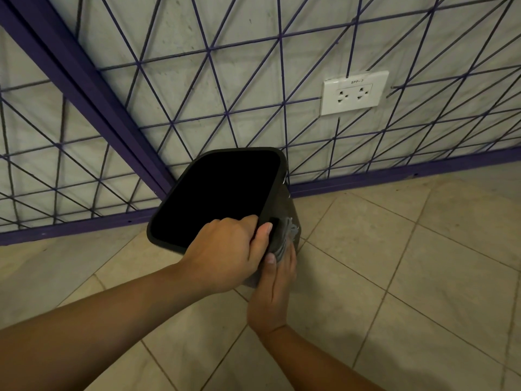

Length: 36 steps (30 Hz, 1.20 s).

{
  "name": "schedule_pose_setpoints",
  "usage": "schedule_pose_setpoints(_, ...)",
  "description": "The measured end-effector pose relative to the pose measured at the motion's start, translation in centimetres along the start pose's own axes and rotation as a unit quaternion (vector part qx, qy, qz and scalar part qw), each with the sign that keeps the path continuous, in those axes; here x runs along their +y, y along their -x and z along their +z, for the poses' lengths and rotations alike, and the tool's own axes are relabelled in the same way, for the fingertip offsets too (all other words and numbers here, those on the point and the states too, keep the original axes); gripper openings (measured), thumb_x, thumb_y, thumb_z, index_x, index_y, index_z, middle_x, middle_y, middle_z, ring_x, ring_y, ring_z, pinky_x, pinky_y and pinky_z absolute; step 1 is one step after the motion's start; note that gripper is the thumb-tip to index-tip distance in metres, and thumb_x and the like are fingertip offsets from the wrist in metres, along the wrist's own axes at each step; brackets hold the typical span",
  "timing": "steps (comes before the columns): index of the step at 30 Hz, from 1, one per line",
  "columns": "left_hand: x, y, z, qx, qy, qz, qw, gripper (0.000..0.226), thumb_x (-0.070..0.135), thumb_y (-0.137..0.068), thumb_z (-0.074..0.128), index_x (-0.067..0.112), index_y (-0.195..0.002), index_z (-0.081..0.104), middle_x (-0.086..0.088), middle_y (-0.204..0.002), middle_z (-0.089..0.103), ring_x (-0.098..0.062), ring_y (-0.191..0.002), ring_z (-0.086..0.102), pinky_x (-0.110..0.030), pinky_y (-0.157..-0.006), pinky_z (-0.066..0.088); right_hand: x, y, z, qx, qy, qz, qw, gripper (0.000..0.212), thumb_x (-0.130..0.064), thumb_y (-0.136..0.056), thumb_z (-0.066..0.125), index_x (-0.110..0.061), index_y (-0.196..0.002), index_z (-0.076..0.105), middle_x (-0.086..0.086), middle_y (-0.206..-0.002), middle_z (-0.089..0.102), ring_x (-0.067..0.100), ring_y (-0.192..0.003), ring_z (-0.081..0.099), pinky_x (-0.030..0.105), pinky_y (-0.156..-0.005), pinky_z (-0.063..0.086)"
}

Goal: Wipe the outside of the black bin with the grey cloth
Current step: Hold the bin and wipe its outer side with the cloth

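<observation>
A thick purple frame bar [84, 103] runs diagonally down the left of the wall, and thin purple wires [208, 49] cross the pale wall in a mesh of triangles behind it. Low along the wall a purple base rail [70, 225] meets the tiled floor [394, 263].

The left forearm comes in from the lower left, and the left hand [225, 255] grips the near rim of the black bin [217, 196]: its fingers [239, 221] curl over the edge into the dark opening while the thumb presses the outer wall just below the rim. The bin is tipped, its mouth facing up and toward the camera, and it stands on the floor close to the corner where the wall rails meet. A small slot shows in the bin's right-hand side just under the rim.

Just right of the left thumb, the grey cloth [286, 238] lies bunched against that right outer side of the bin. The right hand [272, 294] reaches up from below with its fingers fairly straight, pressing the cloth flat against the bin wall; its thumb lies beside the cloth's lower edge.

Farther right, up on the wall, a white double socket plate [355, 93] carries a small printed label
</observation>
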<state>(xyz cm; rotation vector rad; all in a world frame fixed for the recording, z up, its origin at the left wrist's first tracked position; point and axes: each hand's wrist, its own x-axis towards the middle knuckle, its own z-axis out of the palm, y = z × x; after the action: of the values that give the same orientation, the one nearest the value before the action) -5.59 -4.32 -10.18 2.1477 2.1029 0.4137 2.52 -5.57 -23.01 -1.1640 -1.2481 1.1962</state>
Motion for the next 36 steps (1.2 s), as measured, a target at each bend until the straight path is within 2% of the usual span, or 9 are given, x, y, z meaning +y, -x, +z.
schedule_pose_setpoints(4, -0.2, 0.0, -0.3, -0.006, 0.006, -0.002, 1.000, 0.040, 0.050, -0.100, 0.026, 0.024, -0.075, 0.044, 0.007, -0.055, 0.050, -0.013, -0.045, 0.050, -0.025, -0.046, 0.036, -0.9, -0.5, 0.3, -0.027, 0.021, -0.046, 0.998, 0.089, -0.077, -0.100, 0.011, -0.016, -0.164, 0.027, -0.006, -0.173, 0.025, 0.000, -0.160, 0.012, 0.022, -0.130, 0.006)
schedule_pose_setpoints(8, 0.2, 0.0, -0.1, -0.017, 0.003, 0.005, 1.000, 0.038, 0.052, -0.098, 0.028, 0.026, -0.073, 0.039, 0.008, -0.052, 0.045, -0.015, -0.043, 0.049, -0.024, -0.043, 0.031, 0.3, -0.9, -0.1, 0.007, 0.013, -0.009, 1.000, 0.093, -0.080, -0.098, 0.013, -0.018, -0.164, 0.030, -0.017, -0.170, 0.026, 0.000, -0.160, 0.014, 0.039, -0.133, 0.013)
schedule_pose_setpoints(12, -0.1, 0.1, -0.2, -0.008, 0.010, -0.008, 1.000, 0.039, 0.050, -0.100, 0.031, 0.023, -0.076, 0.046, 0.004, -0.055, 0.052, -0.015, -0.045, 0.053, -0.033, -0.046, 0.044, 0.1, 0.1, -0.2, -0.046, 0.034, -0.038, 0.998, 0.092, -0.079, -0.098, 0.013, -0.017, -0.164, 0.025, -0.006, -0.173, 0.024, -0.001, -0.160, 0.010, 0.022, -0.130, 0.007)
schedule_pose_setpoints(16, 0.1, 0.3, -0.3, 0.000, 0.009, 0.000, 1.000, 0.047, 0.058, -0.093, 0.020, 0.023, -0.073, 0.042, 0.003, -0.052, 0.049, -0.021, -0.045, 0.052, -0.035, -0.046, 0.041, 1.0, -0.1, -0.5, -0.015, 0.010, -0.004, 1.000, 0.093, -0.081, -0.098, 0.017, -0.017, -0.164, 0.029, -0.004, -0.171, 0.030, 0.011, -0.161, 0.019, 0.050, -0.131, 0.019)
schedule_pose_setpoints(19, -0.3, 0.0, -0.2, 0.011, 0.013, -0.003, 1.000, 0.046, 0.058, -0.091, 0.018, 0.023, -0.072, 0.041, 0.004, -0.052, 0.047, -0.022, -0.045, 0.052, -0.037, -0.046, 0.042, 0.5, -0.8, -0.3, -0.029, 0.011, -0.020, 0.999, 0.094, -0.081, -0.097, 0.018, -0.015, -0.165, 0.027, -0.005, -0.173, 0.027, 0.006, -0.162, 0.015, 0.042, -0.133, 0.015)
schedule_pose_setpoints(23, 0.0, 0.2, 0.0, 0.001, 0.007, 0.007, 1.000, 0.045, 0.057, -0.093, 0.019, 0.024, -0.073, 0.041, 0.005, -0.052, 0.047, -0.021, -0.045, 0.052, -0.035, -0.045, 0.040, 1.6, -0.7, -0.6, -0.003, -0.013, 0.001, 1.000, 0.092, -0.080, -0.098, 0.023, -0.016, -0.164, 0.031, -0.001, -0.169, 0.034, 0.015, -0.160, 0.025, 0.054, -0.129, 0.024)
schedule_pose_setpoints(28, -0.2, -0.1, -0.2, 0.015, 0.015, 0.008, 1.000, 0.041, 0.055, -0.095, 0.024, 0.025, -0.072, 0.040, 0.006, -0.053, 0.046, -0.025, -0.048, 0.056, -0.033, -0.047, 0.038, 0.3, -1.0, -0.2, -0.025, 0.009, -0.029, 0.999, 0.090, -0.078, -0.099, 0.018, -0.016, -0.164, 0.029, -0.003, -0.173, 0.027, 0.006, -0.161, 0.017, 0.037, -0.133, 0.015)
schedule_pose_setpoints(32, -0.4, 0.1, -0.3, 0.011, 0.021, 0.004, 1.000, 0.044, 0.055, -0.095, 0.024, 0.023, -0.071, 0.041, 0.002, -0.053, 0.049, -0.028, -0.049, 0.056, -0.036, -0.048, 0.040, 1.5, -0.3, -0.3, -0.004, -0.009, 0.016, 1.000, 0.091, -0.082, -0.097, 0.021, -0.023, -0.165, 0.028, -0.005, -0.172, 0.028, 0.011, -0.161, 0.020, 0.052, -0.131, 0.020)
schedule_pose_setpoints(36, -0.9, 0.0, -0.4, 0.028, 0.029, -0.003, 0.999, 0.046, 0.057, -0.093, 0.022, 0.022, -0.070, 0.042, 0.002, -0.053, 0.050, -0.027, -0.048, 0.056, -0.038, -0.048, 0.043, 0.6, -0.2, -0.1, -0.036, 0.017, -0.007, 0.999, 0.079, -0.084, -0.095, 0.016, -0.038, -0.160, 0.019, -0.013, -0.174, 0.019, -0.002, -0.160, 0.009, 0.032, -0.132, 0.010)
